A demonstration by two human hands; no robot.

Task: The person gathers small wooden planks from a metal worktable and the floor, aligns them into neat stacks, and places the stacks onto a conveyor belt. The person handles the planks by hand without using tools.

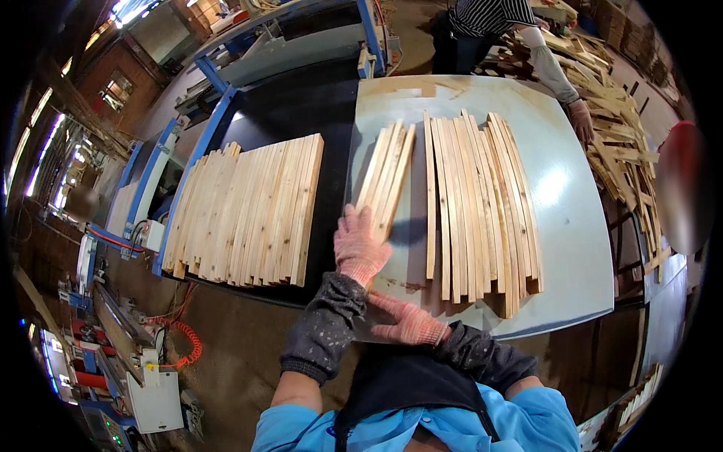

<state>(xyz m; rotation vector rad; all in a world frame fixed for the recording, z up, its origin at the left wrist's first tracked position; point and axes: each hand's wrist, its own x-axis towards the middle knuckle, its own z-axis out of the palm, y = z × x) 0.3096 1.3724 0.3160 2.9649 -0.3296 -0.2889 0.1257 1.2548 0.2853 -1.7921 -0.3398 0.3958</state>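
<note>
My left hand [360, 245], in a pink knit glove, lies flat on the near end of a small bundle of light wooden slats [388, 175] on a pale grey table [568, 226]. Its fingers press on top of the slats and do not wrap around them. My right hand [408, 322], gloved too, rests at the table's near edge under my left forearm, fingers stretched out, holding nothing. To the right of the bundle, several long slats [482, 203] lie side by side in a loose fan.
A wide stack of slats [248, 211] sits on a dark surface to the left. Another person's gloved hand [581, 119] reaches to the table's far right edge, beside a heap of slats [614, 128]. Blue-framed machinery [218, 105] stands at the back left.
</note>
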